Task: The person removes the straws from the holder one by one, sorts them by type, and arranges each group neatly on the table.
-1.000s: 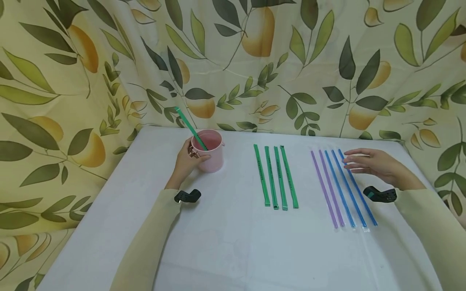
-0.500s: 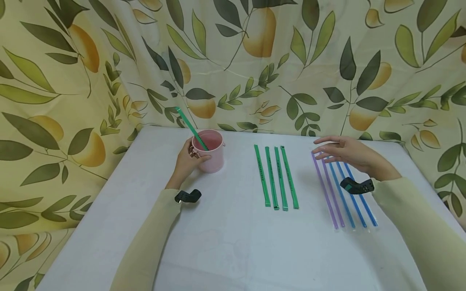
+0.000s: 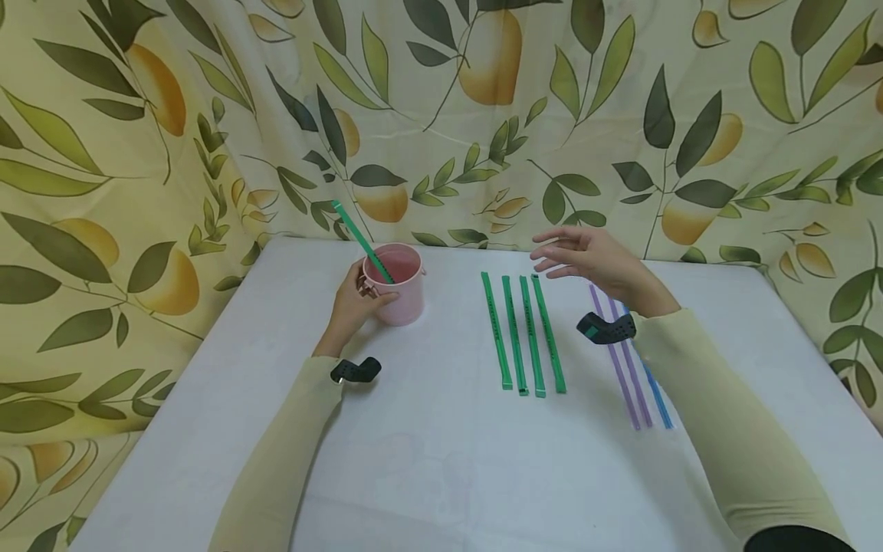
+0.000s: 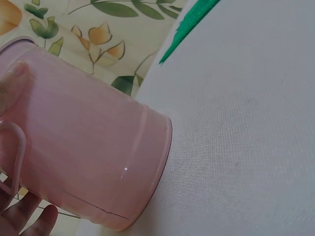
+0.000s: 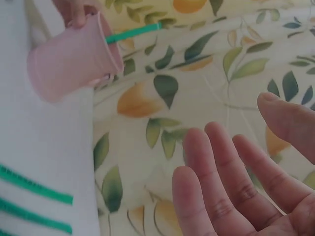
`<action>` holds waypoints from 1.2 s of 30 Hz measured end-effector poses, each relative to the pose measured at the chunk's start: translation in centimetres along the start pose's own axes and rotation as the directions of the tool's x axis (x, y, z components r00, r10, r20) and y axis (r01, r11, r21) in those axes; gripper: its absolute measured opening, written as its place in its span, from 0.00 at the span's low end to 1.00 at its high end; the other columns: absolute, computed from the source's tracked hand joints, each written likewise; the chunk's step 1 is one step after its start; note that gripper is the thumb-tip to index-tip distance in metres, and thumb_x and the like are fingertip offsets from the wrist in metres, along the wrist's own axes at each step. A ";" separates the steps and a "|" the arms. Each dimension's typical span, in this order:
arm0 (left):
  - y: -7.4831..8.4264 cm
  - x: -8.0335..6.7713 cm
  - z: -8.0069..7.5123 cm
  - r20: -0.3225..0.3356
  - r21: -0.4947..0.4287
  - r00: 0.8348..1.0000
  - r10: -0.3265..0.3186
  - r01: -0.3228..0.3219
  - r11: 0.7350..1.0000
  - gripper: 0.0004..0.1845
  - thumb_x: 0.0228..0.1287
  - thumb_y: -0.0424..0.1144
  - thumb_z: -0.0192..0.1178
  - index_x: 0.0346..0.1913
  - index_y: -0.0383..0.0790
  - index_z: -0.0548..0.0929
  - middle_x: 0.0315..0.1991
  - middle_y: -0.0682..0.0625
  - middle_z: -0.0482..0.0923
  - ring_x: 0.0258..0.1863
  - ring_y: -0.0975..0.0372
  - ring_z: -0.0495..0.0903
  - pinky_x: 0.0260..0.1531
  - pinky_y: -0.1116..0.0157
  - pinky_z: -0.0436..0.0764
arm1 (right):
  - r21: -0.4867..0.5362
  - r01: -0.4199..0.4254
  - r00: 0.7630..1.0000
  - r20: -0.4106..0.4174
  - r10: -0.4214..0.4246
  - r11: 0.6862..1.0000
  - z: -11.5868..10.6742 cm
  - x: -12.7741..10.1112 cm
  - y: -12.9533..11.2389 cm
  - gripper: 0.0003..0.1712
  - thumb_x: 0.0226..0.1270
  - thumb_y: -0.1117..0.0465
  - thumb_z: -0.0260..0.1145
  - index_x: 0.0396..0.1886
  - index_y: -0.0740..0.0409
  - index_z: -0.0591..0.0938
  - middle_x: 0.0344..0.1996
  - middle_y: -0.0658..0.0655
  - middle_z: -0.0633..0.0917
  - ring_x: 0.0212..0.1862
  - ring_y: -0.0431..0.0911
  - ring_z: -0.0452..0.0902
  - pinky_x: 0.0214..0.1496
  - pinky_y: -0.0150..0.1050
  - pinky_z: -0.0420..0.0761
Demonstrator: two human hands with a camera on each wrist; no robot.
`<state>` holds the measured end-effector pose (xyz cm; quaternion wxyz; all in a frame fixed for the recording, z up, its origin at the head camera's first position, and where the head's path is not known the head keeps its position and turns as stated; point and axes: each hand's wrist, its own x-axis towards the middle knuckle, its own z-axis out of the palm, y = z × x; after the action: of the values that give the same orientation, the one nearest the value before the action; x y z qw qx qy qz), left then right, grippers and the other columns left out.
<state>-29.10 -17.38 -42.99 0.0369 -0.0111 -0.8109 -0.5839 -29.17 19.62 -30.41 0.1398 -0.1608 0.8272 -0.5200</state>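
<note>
My left hand (image 3: 355, 303) grips the side of a small pink bucket (image 3: 407, 300), thumb on the near wall and fingers round by the handle. The bucket stands upright at the back left of the table. One green paper-wrapped straw (image 3: 362, 241) leans in it, its top sticking out to the left. My right hand (image 3: 593, 262) hovers over the far ends of several green wrapped straws (image 3: 513, 337) lying in a row. Its fingers are spread loosely, and the right wrist view shows bare fingers (image 5: 224, 179) with nothing between them.
To the right lie purple straws (image 3: 624, 372) and blue straws (image 3: 655, 391) in clear wrapping, partly hidden under my right forearm. A curtain (image 3: 483, 176) with a fruit-and-leaf print hangs behind the white table (image 3: 428, 460).
My right hand has moved left, from the blue straws across the purple ones to above the far ends of the green straws. The left hand and bucket have stayed put.
</note>
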 end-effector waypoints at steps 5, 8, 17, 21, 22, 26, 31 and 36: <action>-0.1 0.0 -0.1 0.006 0.003 1.000 -0.025 0.025 1.000 0.47 0.51 0.44 0.70 0.71 0.48 0.55 0.70 0.48 0.60 0.69 0.55 0.61 0.69 0.59 0.66 | 0.065 0.029 1.000 -0.004 -0.029 0.997 2.0 2.2 -1.3 0.22 0.68 0.57 0.60 0.58 0.63 0.72 0.44 0.51 0.85 0.41 0.39 0.83 0.47 0.31 0.83; -0.2 0.0 -0.1 0.005 -0.003 1.000 -0.024 0.024 1.000 0.47 0.52 0.44 0.70 0.72 0.48 0.55 0.71 0.48 0.59 0.70 0.56 0.60 0.69 0.59 0.65 | 0.093 0.043 0.999 0.004 -0.043 0.995 3.2 3.4 -2.2 0.22 0.67 0.58 0.61 0.57 0.64 0.73 0.43 0.52 0.85 0.42 0.41 0.83 0.46 0.32 0.83; -0.7 0.1 0.1 -0.002 -0.010 1.000 -0.004 0.004 1.000 0.46 0.51 0.44 0.71 0.71 0.48 0.56 0.70 0.48 0.60 0.69 0.55 0.61 0.69 0.58 0.66 | 0.127 0.013 1.000 0.017 -0.015 0.992 7.0 6.8 -4.6 0.20 0.66 0.58 0.62 0.55 0.60 0.75 0.51 0.61 0.82 0.46 0.47 0.83 0.51 0.38 0.83; -0.6 0.1 0.1 -0.007 -0.005 1.000 -0.004 0.004 1.000 0.47 0.51 0.44 0.71 0.71 0.49 0.56 0.69 0.48 0.61 0.69 0.55 0.61 0.68 0.57 0.66 | 0.121 0.011 1.000 0.019 -0.014 0.993 8.4 8.2 -5.2 0.20 0.66 0.58 0.62 0.55 0.60 0.76 0.54 0.65 0.80 0.52 0.53 0.80 0.54 0.41 0.82; -0.6 0.1 0.1 -0.007 -0.005 1.000 -0.005 0.005 1.000 0.46 0.51 0.44 0.71 0.71 0.49 0.56 0.69 0.48 0.61 0.69 0.55 0.61 0.68 0.57 0.67 | 0.119 0.013 1.000 0.022 -0.016 0.993 8.7 8.5 -5.3 0.20 0.66 0.58 0.61 0.55 0.60 0.75 0.54 0.64 0.80 0.52 0.54 0.80 0.54 0.42 0.82; -0.6 0.1 0.2 -0.005 -0.011 1.000 0.001 -0.001 1.000 0.46 0.51 0.44 0.71 0.71 0.49 0.56 0.69 0.48 0.61 0.68 0.54 0.62 0.68 0.57 0.67 | 0.125 0.020 0.999 0.031 -0.024 0.992 10.0 9.6 -5.7 0.19 0.67 0.59 0.61 0.55 0.61 0.76 0.54 0.64 0.80 0.53 0.56 0.79 0.54 0.44 0.82; -0.5 0.2 0.1 -0.001 -0.016 1.000 0.012 -0.012 1.000 0.46 0.51 0.44 0.71 0.71 0.48 0.56 0.69 0.47 0.61 0.68 0.53 0.62 0.68 0.56 0.67 | 0.137 0.005 0.999 0.046 -0.011 0.991 11.6 11.1 -6.1 0.18 0.66 0.60 0.62 0.54 0.61 0.76 0.52 0.64 0.81 0.53 0.56 0.80 0.55 0.45 0.82; -0.3 0.3 0.0 0.012 -0.018 1.000 -0.009 0.009 1.000 0.46 0.53 0.43 0.70 0.72 0.49 0.54 0.71 0.48 0.59 0.70 0.54 0.60 0.69 0.55 0.65 | 0.141 -0.016 0.998 0.067 0.007 0.990 13.2 12.4 -6.1 0.19 0.65 0.60 0.63 0.54 0.63 0.76 0.52 0.63 0.80 0.54 0.55 0.79 0.57 0.47 0.80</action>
<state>-29.37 -17.45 -43.23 0.0295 -0.0112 -0.8060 -0.5911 -34.43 1.28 -31.23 0.1811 -0.1628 0.7842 -0.5707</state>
